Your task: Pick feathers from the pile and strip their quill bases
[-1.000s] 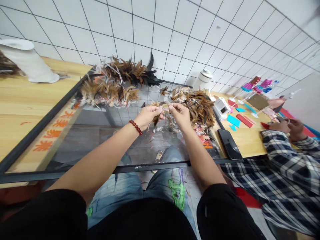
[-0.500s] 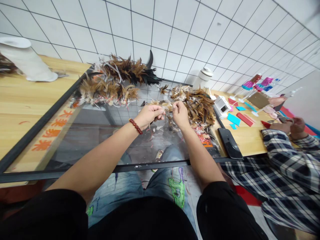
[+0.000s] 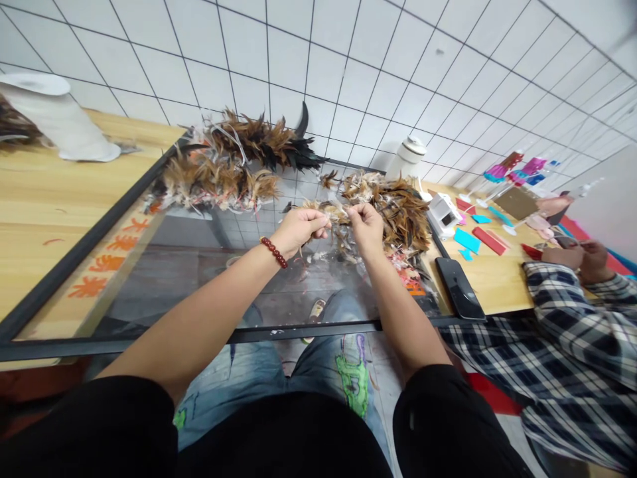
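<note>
My left hand (image 3: 304, 230), a red bead bracelet at its wrist, is closed in a pinch above the glass tabletop. What lies between its fingertips is too small to make out. Just to the right, my right hand (image 3: 367, 229) is pinched too, and its fingertips hide whatever they hold. Pale feather fluff (image 3: 338, 214) shows in the small gap between the hands. Beyond and beside my right hand spreads a heap of loose brown feathers (image 3: 405, 216). To the left lie bundled brown feathers (image 3: 219, 182), with darker feathers (image 3: 269, 146) behind them.
A black phone (image 3: 458, 287) lies by the right edge of the black frame (image 3: 84, 249). A white lidded jar (image 3: 407, 158) and a small white device (image 3: 442, 214) stand behind. At far right are a co-worker's hands (image 3: 580, 257); at far left, a white ribbon roll (image 3: 64, 123).
My right hand has shifted slightly to the right and turned, so the gap between the hands is wider. My left hand stays almost in place, still pinched.
</note>
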The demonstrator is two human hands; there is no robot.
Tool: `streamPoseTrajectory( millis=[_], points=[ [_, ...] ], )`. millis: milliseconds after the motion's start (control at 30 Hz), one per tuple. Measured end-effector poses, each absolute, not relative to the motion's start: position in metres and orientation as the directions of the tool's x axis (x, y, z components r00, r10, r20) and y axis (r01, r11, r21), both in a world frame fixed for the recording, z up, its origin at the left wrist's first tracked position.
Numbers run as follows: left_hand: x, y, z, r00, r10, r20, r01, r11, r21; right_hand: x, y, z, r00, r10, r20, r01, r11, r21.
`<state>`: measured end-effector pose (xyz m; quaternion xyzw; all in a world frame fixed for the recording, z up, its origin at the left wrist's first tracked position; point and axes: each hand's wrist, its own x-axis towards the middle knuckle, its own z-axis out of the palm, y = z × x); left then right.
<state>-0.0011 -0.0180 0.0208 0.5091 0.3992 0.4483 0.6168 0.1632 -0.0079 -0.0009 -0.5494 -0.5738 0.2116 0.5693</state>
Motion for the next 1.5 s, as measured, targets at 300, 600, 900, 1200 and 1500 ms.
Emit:
streamPoseTrajectory(
  millis=[300, 600, 900, 1200, 1500],
  points=[
    [-0.001, -0.018, 0.017, 0.303, 0.951, -0.061, -0.13, 0.105, 0.986, 0.147, -0.017, 0.006, -0.092, 0.959, 0.268, 0.078, 0.275, -0.958],
    [-0.001, -0.018, 0.011, 0.544, 0.831, -0.12, -0.297, 0.324, 0.898, 0.146, -0.02, 0.007, -0.022, 0.962, 0.273, 0.11, 0.274, -0.956],
    [-0.007, -0.012, 0.016, 0.206, 0.962, -0.177, -0.355, 0.242, 0.903, 0.167, -0.006, 0.001, 0.121, 0.904, 0.411, 0.464, 0.315, -0.828],
    [-0.012, 0.003, 0.006, 0.071, 0.983, -0.168, -0.493, 0.181, 0.851, 0.174, -0.008, -0.014, 0.038, 0.963, 0.267, 0.858, 0.105, -0.502],
    [-0.009, -0.006, 0.013, 0.129, 0.964, -0.233, -0.482, 0.267, 0.835, 0.169, 0.004, -0.01, 0.103, 0.98, 0.172, 0.128, 0.158, -0.979]
  ],
)
